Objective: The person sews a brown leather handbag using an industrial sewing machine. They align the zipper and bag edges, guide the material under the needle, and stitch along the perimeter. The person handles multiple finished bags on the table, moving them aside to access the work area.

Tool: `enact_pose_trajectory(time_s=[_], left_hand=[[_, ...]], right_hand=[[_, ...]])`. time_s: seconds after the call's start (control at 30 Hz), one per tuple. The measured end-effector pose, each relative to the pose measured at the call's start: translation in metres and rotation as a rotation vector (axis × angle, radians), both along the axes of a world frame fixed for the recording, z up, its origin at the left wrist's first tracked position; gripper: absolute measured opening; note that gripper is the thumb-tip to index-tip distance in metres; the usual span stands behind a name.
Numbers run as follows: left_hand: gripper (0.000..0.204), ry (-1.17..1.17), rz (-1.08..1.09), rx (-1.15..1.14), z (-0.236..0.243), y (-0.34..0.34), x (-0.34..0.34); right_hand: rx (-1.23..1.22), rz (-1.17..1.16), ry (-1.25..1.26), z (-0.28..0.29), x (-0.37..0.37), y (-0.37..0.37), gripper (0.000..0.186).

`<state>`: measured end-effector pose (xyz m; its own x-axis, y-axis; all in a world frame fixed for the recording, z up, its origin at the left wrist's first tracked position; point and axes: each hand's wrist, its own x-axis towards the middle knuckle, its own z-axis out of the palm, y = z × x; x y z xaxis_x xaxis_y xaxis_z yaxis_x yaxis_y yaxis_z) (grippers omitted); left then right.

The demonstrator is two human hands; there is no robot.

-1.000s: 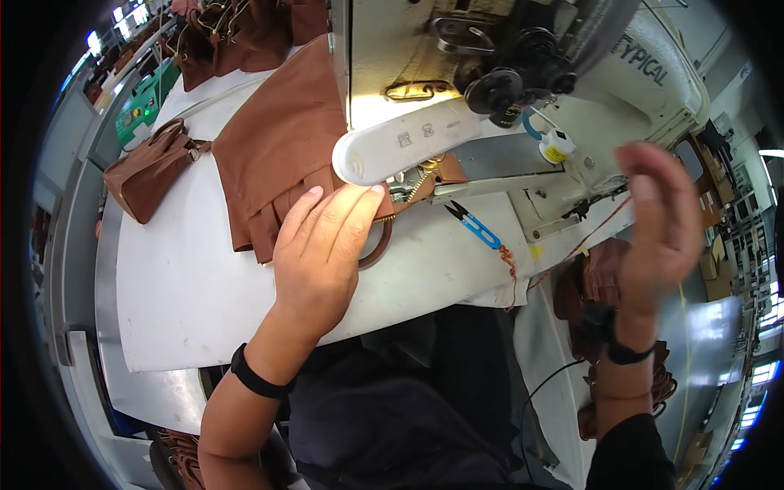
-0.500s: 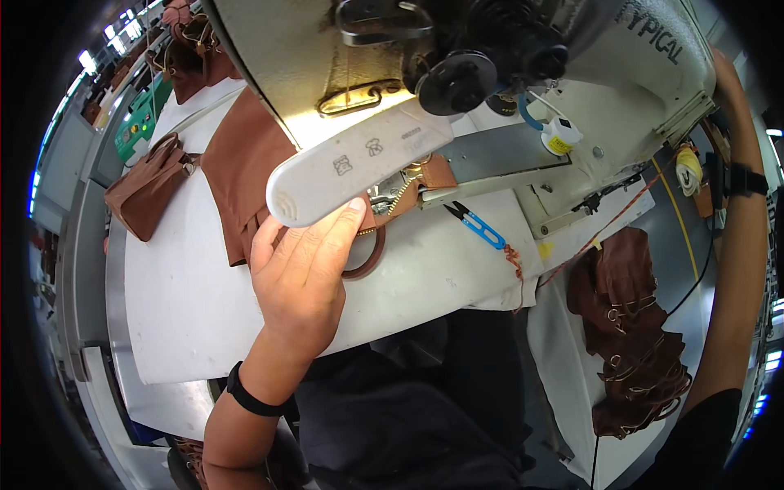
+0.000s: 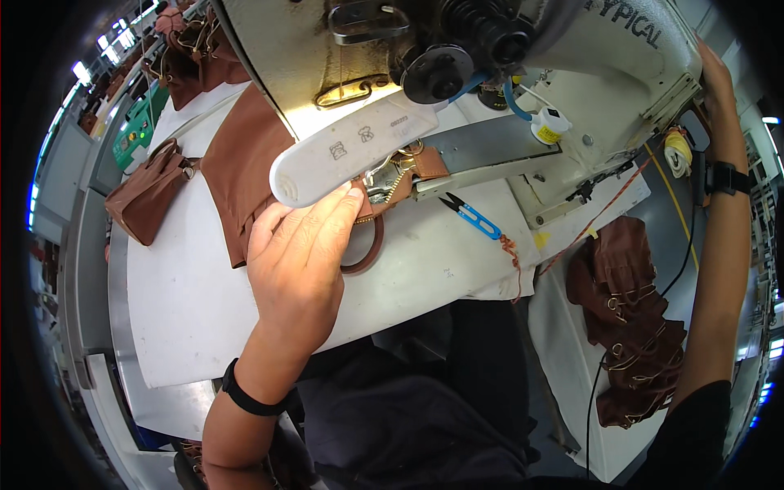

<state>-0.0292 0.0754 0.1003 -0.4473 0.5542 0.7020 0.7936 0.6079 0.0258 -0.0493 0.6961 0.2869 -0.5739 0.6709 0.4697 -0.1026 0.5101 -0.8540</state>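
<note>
My left hand (image 3: 296, 265) presses its fingertips on a brown leather bag piece (image 3: 359, 209) by the needle area of a sewing machine (image 3: 629, 73). A gold-toothed zipper (image 3: 398, 186) and a round brown handle (image 3: 369, 253) belong to this work. The white guard (image 3: 351, 153) hides the thumb and part of the fingers. A lighter brown leather tab (image 3: 430, 163) with a metal ring lies beside the presser foot. My right hand (image 3: 715, 82) reaches to the far right end of the machine, and its fingers are mostly hidden behind the housing.
Blue thread snips (image 3: 476, 219) lie on the white table (image 3: 425, 278) beside tangled brown thread (image 3: 510, 249). A small brown bag (image 3: 147, 196) and a large leather panel (image 3: 245, 155) are on the left. Dark brown leather pieces (image 3: 625, 327) with metal rings are heaped at the right.
The machine and tabletop sit slightly farther left and higher in the picture. My left fingers stay on the leather by the zipper, and my right hand remains at the machine's end.
</note>
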Motion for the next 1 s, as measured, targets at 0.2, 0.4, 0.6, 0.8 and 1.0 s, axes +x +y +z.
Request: enact_pose_trajectory(time_s=[0.2,0.4,0.6,0.8,1.0], left_hand=[[0.048,0.004,-0.010,-0.005,-0.002,-0.001,-0.001],[0.040,0.068,-0.028,0.035,-0.007,0.003,-0.005],[0.044,-0.042,0.008,0.132,-0.022,0.003,-0.002],[0.044,-0.099,-0.042,0.195,-0.029,0.012,-0.005],[0.041,-0.155,-0.084,0.251,-0.037,0.000,-0.009]], right_hand=[[-0.048,-0.065,0.048,-0.003,0.006,0.000,0.057],[0.075,-0.021,0.318,-0.026,0.014,0.002,0.052],[0.024,0.022,0.533,-0.061,0.001,-0.052,0.041],[0.377,-0.296,0.468,-0.055,0.028,-0.049,0.038],[0.366,0.043,0.613,-0.120,0.108,-0.264,0.023]])
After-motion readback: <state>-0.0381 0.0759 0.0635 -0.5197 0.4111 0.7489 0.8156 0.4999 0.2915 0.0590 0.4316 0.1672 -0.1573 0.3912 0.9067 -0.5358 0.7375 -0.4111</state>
